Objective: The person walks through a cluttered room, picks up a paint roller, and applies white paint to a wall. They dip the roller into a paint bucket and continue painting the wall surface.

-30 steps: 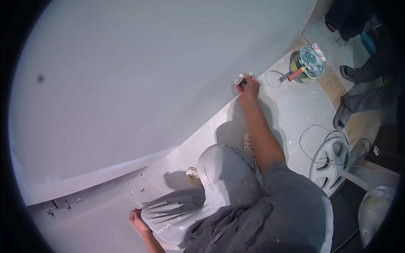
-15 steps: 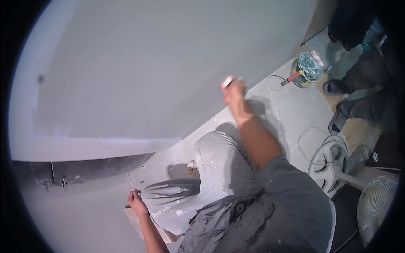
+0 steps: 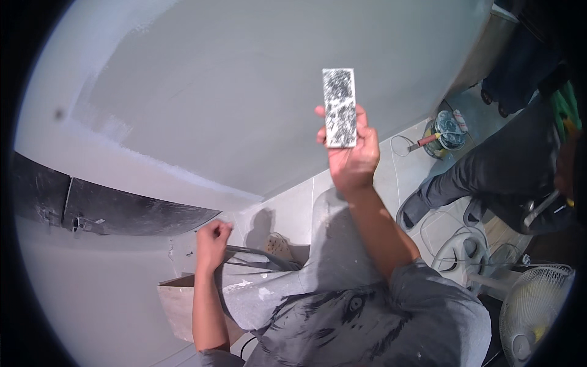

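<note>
My right hand [image 3: 356, 164] grips a rectangular sanding block [image 3: 340, 109], raised upright in front of the grey wall [image 3: 232, 92]. Its black face, patchy with white dust, is turned toward me, and fingers wrap both sides of its lower part. Above my left knee, my left hand [image 3: 214, 237] is curled closed, with nothing showing in it. Pale powder marks the grey trousers [image 3: 263, 284] on my bent legs. A lighter band [image 3: 140, 150] borders the smooth grey area of the wall.
Dark cabinet panels [image 3: 122, 211] run along the wall's lower left. A wooden box [image 3: 177, 306] stands beside my left forearm. On the right are a bucket [image 3: 448, 142] with a red-handled scraper [image 3: 428, 139], a co-worker's legs [image 3: 483, 165], and a fan [image 3: 538, 306] with loose cable.
My right hand has come away from the wall's lower edge and turned the sanding block's face toward me. My left hand has risen. The co-worker's leg has moved nearer.
</note>
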Demonstrator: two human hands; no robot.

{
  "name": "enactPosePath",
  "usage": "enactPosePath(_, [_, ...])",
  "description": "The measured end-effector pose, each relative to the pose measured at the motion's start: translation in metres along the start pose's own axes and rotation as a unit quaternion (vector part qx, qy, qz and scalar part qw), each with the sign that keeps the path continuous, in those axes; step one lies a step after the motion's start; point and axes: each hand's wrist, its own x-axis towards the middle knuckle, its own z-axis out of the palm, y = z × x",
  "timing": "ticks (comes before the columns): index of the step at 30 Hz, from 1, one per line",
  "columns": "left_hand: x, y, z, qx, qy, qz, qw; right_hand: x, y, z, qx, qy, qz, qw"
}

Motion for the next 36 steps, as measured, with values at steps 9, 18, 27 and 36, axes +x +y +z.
enactPosePath(9, [0.098,0.068,0.082,-0.065,-0.278,0.073,0.956,-0.028,0.018,0.002,-0.131,-0.042,0.148,0.979])
enactPosePath(18, [0.151,0.066,0.17,0.166,-0.55,0.154,0.804,-0.023,-0.001,-0.045,-0.752,-0.247,0.307,0.529])
enactPosePath(27, [0.175,0.069,0.188,0.137,-0.543,0.207,0.802,-0.014,-0.003,-0.064,-0.788,-0.235,0.366,0.435])
enactPosePath(36, [0.174,0.066,0.15,0.117,-0.503,0.141,0.844,-0.008,0.021,-0.062,-0.769,-0.286,0.373,0.433])
